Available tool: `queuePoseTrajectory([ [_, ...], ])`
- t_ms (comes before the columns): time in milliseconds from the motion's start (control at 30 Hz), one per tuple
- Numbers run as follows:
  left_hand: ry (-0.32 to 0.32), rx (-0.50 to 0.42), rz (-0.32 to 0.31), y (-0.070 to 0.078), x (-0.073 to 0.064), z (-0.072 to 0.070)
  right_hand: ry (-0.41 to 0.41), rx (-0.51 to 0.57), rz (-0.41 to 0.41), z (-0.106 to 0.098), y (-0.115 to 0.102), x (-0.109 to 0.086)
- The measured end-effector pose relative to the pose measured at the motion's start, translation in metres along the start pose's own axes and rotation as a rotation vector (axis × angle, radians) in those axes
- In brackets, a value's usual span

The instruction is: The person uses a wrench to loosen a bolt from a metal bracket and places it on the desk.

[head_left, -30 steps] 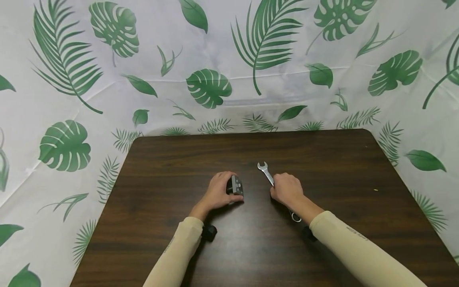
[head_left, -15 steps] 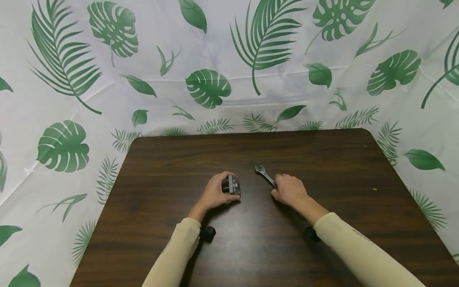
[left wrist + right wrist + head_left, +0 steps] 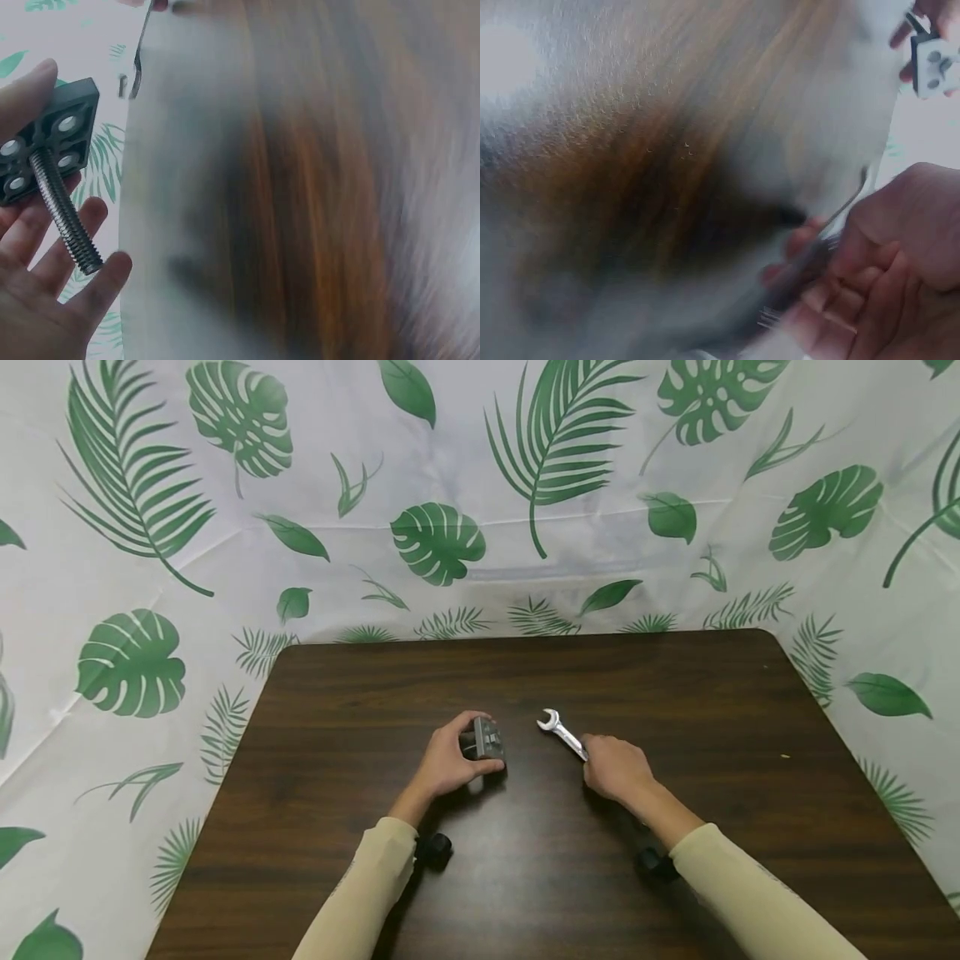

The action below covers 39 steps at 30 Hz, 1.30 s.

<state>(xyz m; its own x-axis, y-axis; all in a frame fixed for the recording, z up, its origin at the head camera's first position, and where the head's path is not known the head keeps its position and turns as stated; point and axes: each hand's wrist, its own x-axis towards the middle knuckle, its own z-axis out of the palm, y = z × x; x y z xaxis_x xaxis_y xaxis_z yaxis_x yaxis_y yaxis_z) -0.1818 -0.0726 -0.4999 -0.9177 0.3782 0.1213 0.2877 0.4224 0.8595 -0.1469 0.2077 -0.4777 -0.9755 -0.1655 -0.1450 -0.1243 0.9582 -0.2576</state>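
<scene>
Between thumb and fingers, my left hand point(image 3: 442, 764) holds a dark square plate point(image 3: 491, 740) with a threaded rod point(image 3: 63, 210) standing out of its underside. The left wrist view shows several round holes in the plate; the rod points back toward the palm. My right hand point(image 3: 618, 768) grips a silver combination wrench point(image 3: 566, 735), its open end pointing up and left toward the plate. A gap separates wrench and plate. The wrench's other end is hidden by the right hand in the head view and blurred in the right wrist view.
Both hands are over a dark wood-grain table point(image 3: 360, 693). A white cloth point(image 3: 315, 585) printed with green leaves hangs behind it and at the sides. A tiny pale speck point(image 3: 785, 756) lies at the table's right. Black wrist cameras point(image 3: 435, 850) are strapped on both wrists.
My right hand has shifted a little right and toward me with the wrench, which turned in the grip. The left hand has tilted the plate slightly and moved it a little left.
</scene>
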Motion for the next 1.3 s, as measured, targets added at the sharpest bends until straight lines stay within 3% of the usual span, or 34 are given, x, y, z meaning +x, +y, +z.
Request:
queuePoseTrajectory([
  [233, 0.039, -0.183, 0.073, 0.013, -0.008, 0.002, -0.044, 0.213, 0.091, -0.001, 0.001, -0.006],
  [467, 0.029, -0.311, 0.140, 0.059, -0.018, -0.021, -0.012, 0.448, 0.063, -0.017, -0.010, -0.017],
  [533, 0.026, -0.337, 0.151, 0.066, -0.019, -0.025, 0.010, 0.504, 0.050, -0.022, -0.015, -0.021],
  [700, 0.049, -0.363, 0.197, 0.083, -0.021, -0.033, 0.073, 0.618, -0.015, -0.033, -0.031, -0.033],
  [933, 0.071, -0.399, 0.270, 0.102, -0.022, -0.041, 0.085, 0.705, -0.117, -0.044, -0.052, -0.047],
  [1300, 0.156, -0.381, 0.330, 0.113, -0.022, -0.039, 0.113, 0.794, -0.162, -0.052, -0.076, -0.059],
])
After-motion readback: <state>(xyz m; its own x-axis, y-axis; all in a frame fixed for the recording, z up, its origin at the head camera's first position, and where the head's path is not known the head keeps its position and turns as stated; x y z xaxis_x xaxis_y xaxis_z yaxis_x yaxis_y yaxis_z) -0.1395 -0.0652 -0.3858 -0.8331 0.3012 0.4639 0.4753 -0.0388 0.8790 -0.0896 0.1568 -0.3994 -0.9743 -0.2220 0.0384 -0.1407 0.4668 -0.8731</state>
